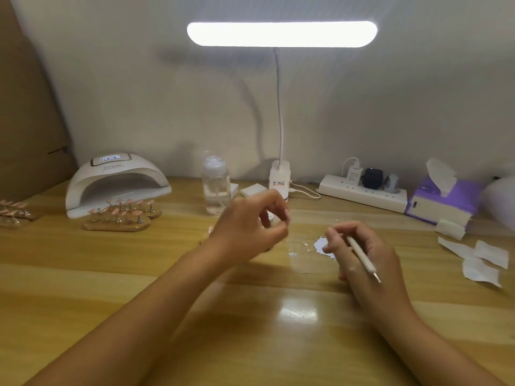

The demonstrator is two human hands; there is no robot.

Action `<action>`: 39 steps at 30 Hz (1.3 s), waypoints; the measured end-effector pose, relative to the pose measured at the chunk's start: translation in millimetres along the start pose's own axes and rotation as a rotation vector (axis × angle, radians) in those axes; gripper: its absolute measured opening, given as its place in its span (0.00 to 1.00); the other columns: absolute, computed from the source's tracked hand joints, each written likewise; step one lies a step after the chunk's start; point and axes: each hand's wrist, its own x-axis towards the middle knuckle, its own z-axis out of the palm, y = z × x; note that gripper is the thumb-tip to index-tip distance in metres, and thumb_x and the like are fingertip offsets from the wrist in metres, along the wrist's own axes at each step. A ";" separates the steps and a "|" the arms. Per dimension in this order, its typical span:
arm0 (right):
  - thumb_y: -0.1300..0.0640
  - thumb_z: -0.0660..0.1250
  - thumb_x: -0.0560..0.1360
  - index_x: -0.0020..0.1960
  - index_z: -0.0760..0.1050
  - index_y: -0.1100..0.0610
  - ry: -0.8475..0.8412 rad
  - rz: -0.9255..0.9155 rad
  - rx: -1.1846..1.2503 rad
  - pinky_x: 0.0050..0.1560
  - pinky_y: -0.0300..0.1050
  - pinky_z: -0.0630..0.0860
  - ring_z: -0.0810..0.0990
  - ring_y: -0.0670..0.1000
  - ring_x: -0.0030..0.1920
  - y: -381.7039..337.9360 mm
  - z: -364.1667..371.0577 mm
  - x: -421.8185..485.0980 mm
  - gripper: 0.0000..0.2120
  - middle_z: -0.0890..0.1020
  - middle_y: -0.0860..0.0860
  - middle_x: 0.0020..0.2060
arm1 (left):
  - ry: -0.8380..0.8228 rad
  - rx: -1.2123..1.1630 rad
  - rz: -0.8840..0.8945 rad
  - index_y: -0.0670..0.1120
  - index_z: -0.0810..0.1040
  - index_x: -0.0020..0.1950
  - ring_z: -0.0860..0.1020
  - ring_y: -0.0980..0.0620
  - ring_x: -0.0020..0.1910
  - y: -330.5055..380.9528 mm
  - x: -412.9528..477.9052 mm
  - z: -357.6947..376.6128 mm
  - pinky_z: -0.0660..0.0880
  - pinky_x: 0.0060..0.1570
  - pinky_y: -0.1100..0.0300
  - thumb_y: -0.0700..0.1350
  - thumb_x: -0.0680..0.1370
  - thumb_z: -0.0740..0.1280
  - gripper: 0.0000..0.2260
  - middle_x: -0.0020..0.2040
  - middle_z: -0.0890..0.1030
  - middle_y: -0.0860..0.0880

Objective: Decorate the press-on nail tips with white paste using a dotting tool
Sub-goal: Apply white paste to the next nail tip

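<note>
white wall [139, 79] | wooden desk [83, 274] | lit bar lamp [281, 34]

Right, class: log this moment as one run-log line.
right hand: grips dotting tool | left hand: fingers curled, contents unclear | white paste: smeared on table

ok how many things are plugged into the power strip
3, in a row on the strip: a white charger nearest the lamp, a black adapter next to it, then a grey plug toward the tissue box. The other sockets look free; none seem hidden.
</note>
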 end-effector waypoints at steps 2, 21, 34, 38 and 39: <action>0.48 0.70 0.75 0.48 0.79 0.48 -0.059 -0.067 -0.076 0.34 0.40 0.78 0.82 0.44 0.36 -2.5 2.0 -2.1 0.04 0.84 0.41 0.40 | -0.016 -0.048 0.034 0.56 0.78 0.44 0.75 0.58 0.33 6.1 -6.7 20.3 0.72 0.35 0.65 0.42 0.74 0.73 0.08 0.42 0.81 0.60; 0.55 0.68 0.80 0.48 0.82 0.49 -0.176 -0.141 0.028 0.35 0.36 0.72 0.79 0.44 0.32 8.8 -0.4 2.2 0.04 0.84 0.47 0.37 | -0.055 -0.225 0.040 0.61 0.79 0.47 0.75 0.60 0.36 2.0 -19.9 49.5 0.66 0.35 0.69 0.46 0.78 0.67 0.08 0.40 0.80 0.63; 0.56 0.71 0.76 0.53 0.82 0.48 -0.149 -0.095 -0.032 0.47 0.52 0.82 0.86 0.47 0.43 1.9 2.6 1.9 0.07 0.87 0.45 0.40 | -0.101 -0.314 -0.013 0.50 0.81 0.50 0.80 0.60 0.43 3.5 -20.4 44.7 0.71 0.41 0.65 0.39 0.81 0.64 0.08 0.43 0.83 0.55; 0.61 0.69 0.78 0.53 0.83 0.51 -0.162 -0.118 0.007 0.42 0.41 0.80 0.85 0.42 0.42 4.2 1.9 2.0 0.08 0.87 0.43 0.40 | -0.103 -0.307 -0.029 0.45 0.82 0.52 0.81 0.53 0.45 1.4 -20.8 45.5 0.76 0.44 0.52 0.42 0.80 0.63 0.08 0.45 0.84 0.51; 0.62 0.69 0.78 0.52 0.84 0.52 -0.163 -0.123 0.022 0.39 0.35 0.77 0.84 0.41 0.39 5.0 1.5 2.2 0.08 0.86 0.42 0.39 | -0.108 -0.306 -0.029 0.45 0.82 0.53 0.81 0.52 0.46 1.0 -20.5 45.7 0.76 0.45 0.51 0.41 0.81 0.63 0.08 0.45 0.84 0.51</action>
